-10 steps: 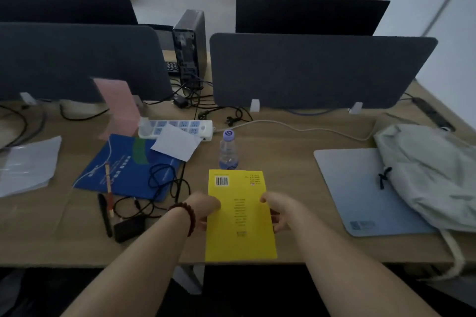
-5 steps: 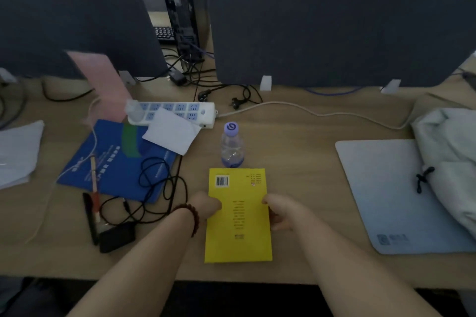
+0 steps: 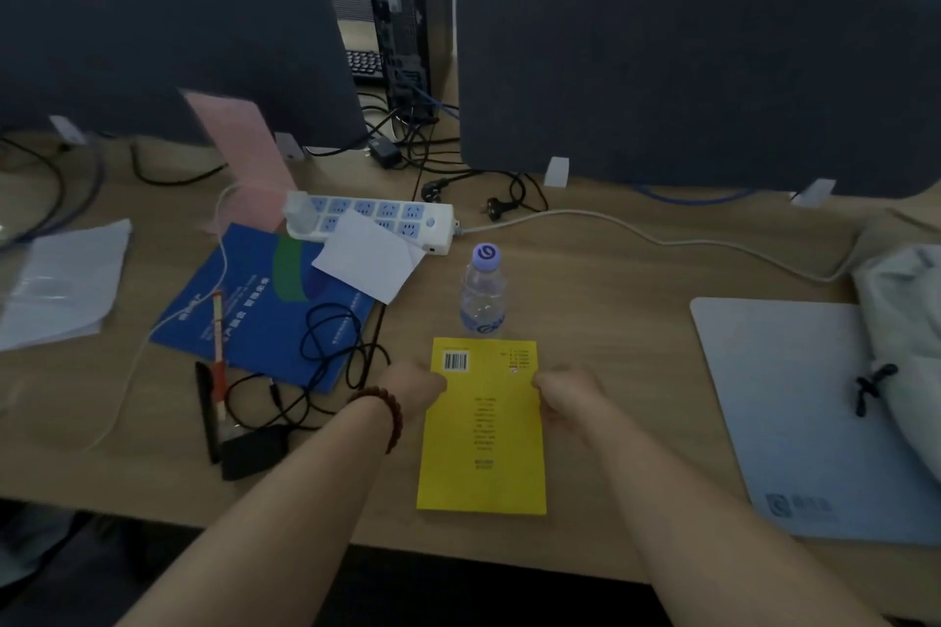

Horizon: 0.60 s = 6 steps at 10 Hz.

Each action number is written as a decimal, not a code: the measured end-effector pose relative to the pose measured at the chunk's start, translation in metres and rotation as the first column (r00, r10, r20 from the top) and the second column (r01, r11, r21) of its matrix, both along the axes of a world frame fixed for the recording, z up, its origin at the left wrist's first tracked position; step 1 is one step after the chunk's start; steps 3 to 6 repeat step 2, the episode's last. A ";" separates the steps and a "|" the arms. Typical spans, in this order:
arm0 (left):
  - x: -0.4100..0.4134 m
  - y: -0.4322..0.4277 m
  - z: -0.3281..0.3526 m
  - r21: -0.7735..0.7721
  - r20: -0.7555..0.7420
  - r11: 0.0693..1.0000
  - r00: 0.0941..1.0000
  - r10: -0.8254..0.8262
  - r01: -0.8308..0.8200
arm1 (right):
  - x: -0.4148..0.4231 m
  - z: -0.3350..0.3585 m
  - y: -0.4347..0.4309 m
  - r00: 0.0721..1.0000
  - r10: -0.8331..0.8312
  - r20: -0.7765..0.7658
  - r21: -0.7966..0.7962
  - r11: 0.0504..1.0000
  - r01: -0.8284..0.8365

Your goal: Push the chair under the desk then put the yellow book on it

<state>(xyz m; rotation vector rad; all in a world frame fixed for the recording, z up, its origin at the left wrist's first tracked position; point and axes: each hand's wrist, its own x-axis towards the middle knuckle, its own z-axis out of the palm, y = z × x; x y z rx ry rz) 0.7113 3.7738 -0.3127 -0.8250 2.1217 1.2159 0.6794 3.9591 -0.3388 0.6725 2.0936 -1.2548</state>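
The yellow book lies back cover up on the wooden desk, its near edge a little in from the desk's front edge. My left hand, with a dark bead bracelet on the wrist, grips the book's left edge. My right hand grips its right edge. The chair is hidden: only darkness shows below the desk's front edge.
A small water bottle stands just beyond the book. To the left lie a blue booklet, tangled black cables, pens and a white power strip. A grey mat and pale bag are on the right. Dark dividers stand behind.
The book has slid further onto the desk, away from its front edge, with both hands still on its sides. The camera has tilted down and closer.
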 end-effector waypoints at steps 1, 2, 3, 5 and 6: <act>0.007 0.001 0.012 -0.007 -0.035 1.000 0.999 -0.018 0.018 | 0.000 0.006 -0.003 1.000 -0.005 0.012 -0.078 0.997 0.006; 0.017 0.004 0.029 -0.013 -0.080 1.000 0.997 -0.007 0.006 | -0.001 0.014 -0.007 0.999 0.006 -0.031 -0.122 0.993 -0.009; 0.017 0.004 0.029 -0.013 -0.080 1.000 0.997 -0.007 0.006 | -0.001 0.014 -0.007 0.999 0.006 -0.031 -0.122 0.993 -0.009; 0.017 0.004 0.029 -0.013 -0.080 1.000 0.997 -0.007 0.006 | -0.001 0.014 -0.007 0.999 0.006 -0.031 -0.122 0.993 -0.009; 0.017 0.004 0.029 -0.013 -0.080 1.000 0.997 -0.007 0.006 | -0.001 0.014 -0.007 0.999 0.006 -0.031 -0.122 0.993 -0.009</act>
